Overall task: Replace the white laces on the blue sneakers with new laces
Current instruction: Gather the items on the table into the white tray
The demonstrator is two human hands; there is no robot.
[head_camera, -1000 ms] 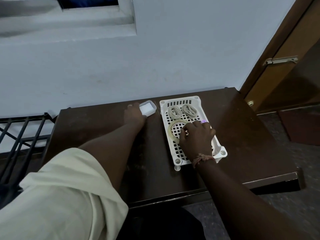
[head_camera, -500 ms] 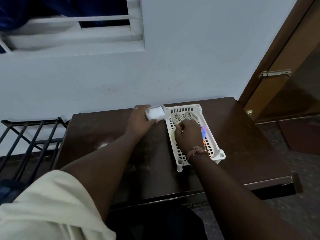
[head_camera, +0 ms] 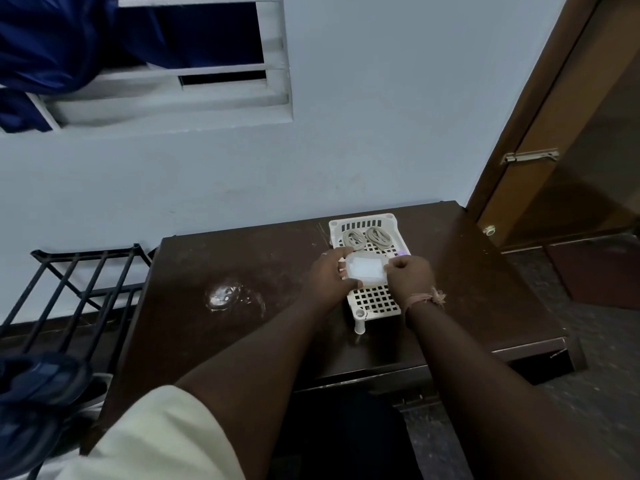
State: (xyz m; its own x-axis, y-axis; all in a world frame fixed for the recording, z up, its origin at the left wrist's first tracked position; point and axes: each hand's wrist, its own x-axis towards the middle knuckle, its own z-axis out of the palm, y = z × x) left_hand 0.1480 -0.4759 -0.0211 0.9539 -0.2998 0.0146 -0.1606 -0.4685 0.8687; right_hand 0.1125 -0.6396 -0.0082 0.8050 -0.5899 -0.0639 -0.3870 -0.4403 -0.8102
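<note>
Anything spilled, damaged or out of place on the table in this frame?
Yes: a shiny wet-looking patch sits on the dark table, left of the white basket; it looks like spilled liquid or glare. Both hands, left hand and right hand, hold a small white container over the basket.

Counter (head_camera: 467, 289): dark brown, with a pale whitish smear (head_camera: 225, 296). Basket (head_camera: 375, 301): white, square-grid perforations. Laces (head_camera: 367, 237): grey, two coils. Box (head_camera: 367, 268): translucent white. Wristband (head_camera: 426, 297): pinkish-tan, frayed. Sleeve (head_camera: 156, 438): cream. Sneaker (head_camera: 38, 386): dark blue, white sole. Rack (head_camera: 79, 282): black. Wall (head_camera: 381, 116): pale blue-grey. Door (head_camera: 571, 133): brown. Cloth (head_camera: 52, 46): navy.
</note>
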